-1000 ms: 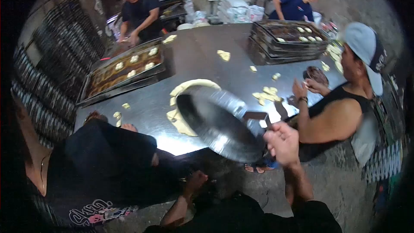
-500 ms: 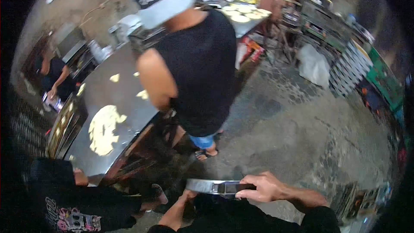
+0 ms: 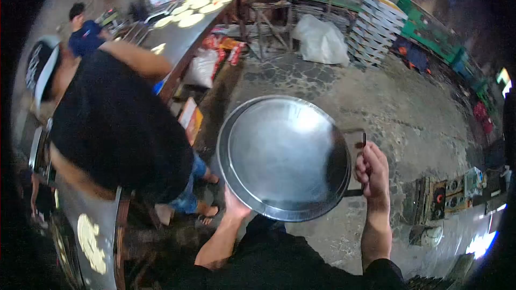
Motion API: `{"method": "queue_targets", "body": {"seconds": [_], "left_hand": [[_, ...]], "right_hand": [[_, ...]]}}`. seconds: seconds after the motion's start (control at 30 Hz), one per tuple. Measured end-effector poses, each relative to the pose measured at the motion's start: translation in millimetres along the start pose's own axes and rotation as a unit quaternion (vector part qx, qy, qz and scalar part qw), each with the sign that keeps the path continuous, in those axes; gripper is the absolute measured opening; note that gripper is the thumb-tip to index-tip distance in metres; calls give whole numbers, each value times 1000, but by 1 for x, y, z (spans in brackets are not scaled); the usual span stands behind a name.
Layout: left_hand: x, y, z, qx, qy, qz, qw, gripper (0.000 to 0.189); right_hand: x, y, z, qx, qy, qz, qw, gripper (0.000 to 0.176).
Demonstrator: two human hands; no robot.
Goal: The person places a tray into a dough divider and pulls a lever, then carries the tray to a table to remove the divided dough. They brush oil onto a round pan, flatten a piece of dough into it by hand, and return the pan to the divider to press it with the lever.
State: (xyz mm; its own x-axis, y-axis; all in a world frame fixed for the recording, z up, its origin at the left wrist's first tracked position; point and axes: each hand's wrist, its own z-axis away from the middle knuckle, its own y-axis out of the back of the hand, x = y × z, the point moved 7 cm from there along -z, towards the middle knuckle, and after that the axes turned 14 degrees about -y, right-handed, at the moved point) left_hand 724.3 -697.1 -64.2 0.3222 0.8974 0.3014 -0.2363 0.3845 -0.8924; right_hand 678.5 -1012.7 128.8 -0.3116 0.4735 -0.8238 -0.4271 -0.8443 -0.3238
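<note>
A large round metal pan (image 3: 285, 156) with a shiny surface and a raised rim faces me in the middle of the view. Its rectangular, frame-like handle (image 3: 364, 145) sticks out on the right. Around that handle my right hand (image 3: 374, 169) is closed, fingers curled. My left hand (image 3: 235, 207) holds the pan's lower left rim from below; its fingers are hidden behind the metal.
A co-worker in a black top (image 3: 118, 123) leans over the metal worktable (image 3: 177, 35) at left. Flat dough rounds (image 3: 191, 19) lie on its far end. Sacks (image 3: 204, 67) sit underneath. Stacked trays (image 3: 376, 29) and a white plastic bag (image 3: 321, 40) stand at the back.
My view has swung right. The pan, seen edge-on before, is raised and tilted so its round face shows. My right hand is now upright on the handle. The co-worker leans further left.
</note>
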Motion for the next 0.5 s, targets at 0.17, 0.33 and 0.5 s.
{"method": "queue_targets", "body": {"seconds": [0.17,0.33,0.5], "left_hand": [[-35,-77,-141,102,32,-112,988,76],[-47,-93,-275,-28,75,-226,971,61],[-39,-139,-396,-103,-73,-384,915,75]], "right_hand": [[-32,63,-145,84,-7,17,996,17],[-3,112,-252,180,-74,-67,979,9],[62,140,-374,212,-154,-114,958,13]]}}
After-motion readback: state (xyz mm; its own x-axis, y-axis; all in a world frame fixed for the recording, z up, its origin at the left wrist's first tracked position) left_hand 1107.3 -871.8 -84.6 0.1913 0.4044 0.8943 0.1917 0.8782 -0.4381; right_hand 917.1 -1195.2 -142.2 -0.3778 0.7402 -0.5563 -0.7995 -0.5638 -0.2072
